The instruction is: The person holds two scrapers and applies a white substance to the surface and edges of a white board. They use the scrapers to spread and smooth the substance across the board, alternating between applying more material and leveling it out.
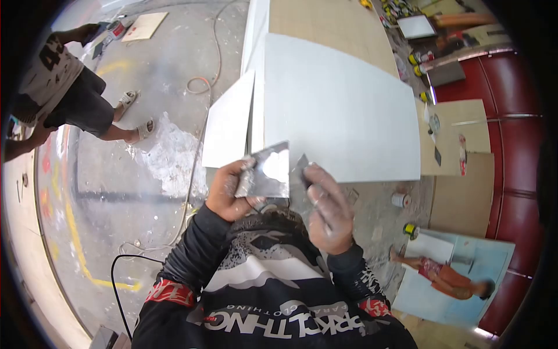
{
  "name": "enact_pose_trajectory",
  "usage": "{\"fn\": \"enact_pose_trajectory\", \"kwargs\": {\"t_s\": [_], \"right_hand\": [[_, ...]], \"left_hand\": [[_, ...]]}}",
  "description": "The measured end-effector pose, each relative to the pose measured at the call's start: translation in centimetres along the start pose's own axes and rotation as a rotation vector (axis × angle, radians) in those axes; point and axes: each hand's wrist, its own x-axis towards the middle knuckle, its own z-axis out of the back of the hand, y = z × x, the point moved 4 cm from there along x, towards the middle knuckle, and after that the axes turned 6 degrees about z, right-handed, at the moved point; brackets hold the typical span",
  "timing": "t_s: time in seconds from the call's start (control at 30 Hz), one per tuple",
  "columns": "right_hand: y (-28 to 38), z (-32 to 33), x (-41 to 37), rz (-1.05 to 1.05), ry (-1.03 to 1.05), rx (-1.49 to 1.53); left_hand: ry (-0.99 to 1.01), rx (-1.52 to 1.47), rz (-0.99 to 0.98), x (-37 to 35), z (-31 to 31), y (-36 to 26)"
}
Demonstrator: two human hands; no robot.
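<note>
My left hand point(228, 191) grips a flat, shiny metal plate point(270, 171) by its left side, thumb and fingers on either face. White smears mark the plate. In my right hand point(331, 212) a small dark flat piece point(300, 168) is pinched between the fingertips, just right of the plate and apart from it. White residue coats the fingers of my right hand. Both hands are in front of my chest, at the near edge of a large white panel point(343, 110).
A smaller white panel point(231, 125) leans at the large one's left side. A hose point(204, 116) runs along the floor. One person point(70, 87) stands at the left, another point(453, 281) at the lower right. A can point(400, 200) stands right of my hands.
</note>
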Motion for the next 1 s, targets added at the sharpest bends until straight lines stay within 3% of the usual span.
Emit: {"fn": "enact_pose_trajectory", "kwargs": {"t_s": [0.03, 0.07, 0.13, 0.17, 0.2, 0.23, 0.3, 0.37, 0.47, 0.53, 0.63, 0.87, 1.0], "right_hand": [[0.0, -0.6, 0.8, 0.097, 0.024, 0.020], [-0.2, -1.4, 1.5, 0.045, 0.149, -0.036], [-1.2, -1.5, 2.8, 0.025, 0.212, -0.115], [-2.1, -1.2, 3.5, -0.018, 0.269, -0.204], [-3.6, -0.7, 4.4, 0.003, 0.413, -0.307], [-4.9, -0.2, 5.5, 0.138, 0.533, -0.527], [-9.5, 0.7, 8.2, 0.129, 0.366, -0.429], [-15.8, 1.7, 11.9, 0.108, 0.271, -0.524], [-26.2, 1.8, 17.1, -0.022, 0.301, -0.673], [-29.6, 0.8, 19.8, -0.164, 0.347, -0.769], [-30.7, -0.7, 22.4, -0.336, 0.484, -0.875], [-31.5, -1.5, 22.7, -0.431, 0.617, -0.847], [-27.4, -0.7, 17.7, -0.231, 0.615, -0.661]], "left_hand": [[0.009, -0.039, 0.148, 1.1, -0.9, -1.6], [0.014, -0.483, 0.426, 2.2, -0.7, -1.6], [-0.050, -0.995, 0.764, 4.2, 0.3, -2.8], [-0.130, -1.061, 0.829, 4.9, 1.3, -3.7], [-0.203, -1.029, 0.768, 5.3, 2.6, -4.1], [-0.115, -1.070, 0.693, 5.6, 3.7, -5.4], [-0.220, -0.974, 0.510, 5.3, 5.7, -7.1], [-0.290, -0.955, 0.512, 4.3, 6.4, -7.4], [-0.363, -0.952, 0.533, 2.4, 6.8, -5.9], [-0.388, -1.004, 0.576, 0.2, 6.6, -4.0], [-0.492, -1.055, 0.654, -3.2, 6.3, -1.9], [-0.594, -1.059, 0.658, -5.3, 7.2, -0.1], [-0.492, -1.047, 0.609, -4.3, 6.8, -0.9]]}}
